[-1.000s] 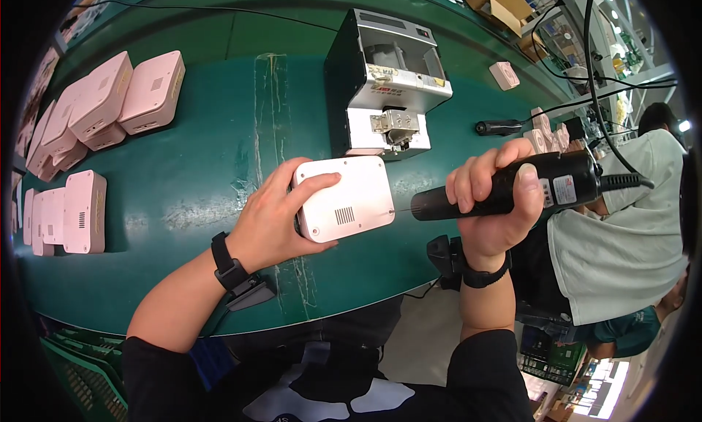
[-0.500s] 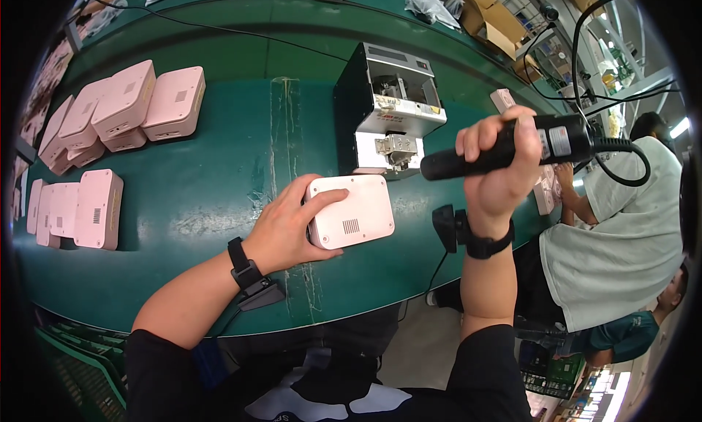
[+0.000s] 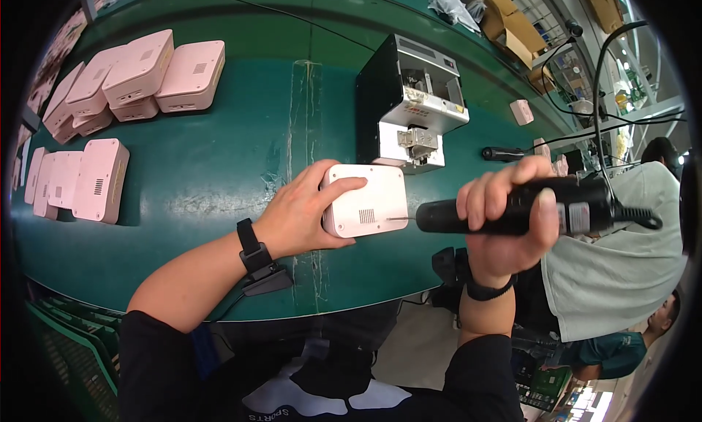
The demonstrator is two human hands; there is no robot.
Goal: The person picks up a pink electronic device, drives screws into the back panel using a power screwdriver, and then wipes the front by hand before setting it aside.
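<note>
Left hand [image 3: 296, 210] pinches the left end of a pink box [image 3: 373, 199], one finger across its top; right hand [image 3: 501, 252] wraps a black driver [image 3: 518, 216], its bit [image 3: 395, 219] pointing left over the box; the box sits mid-table [image 3: 197, 265], just nearer than a machine [image 3: 435, 113]; whether the bit touches, I cannot tell.

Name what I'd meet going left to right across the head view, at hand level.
Row of pale pink plastic boxes, left grip, pale pink rounded plastic box, black cylindrical corded power tool.
</note>
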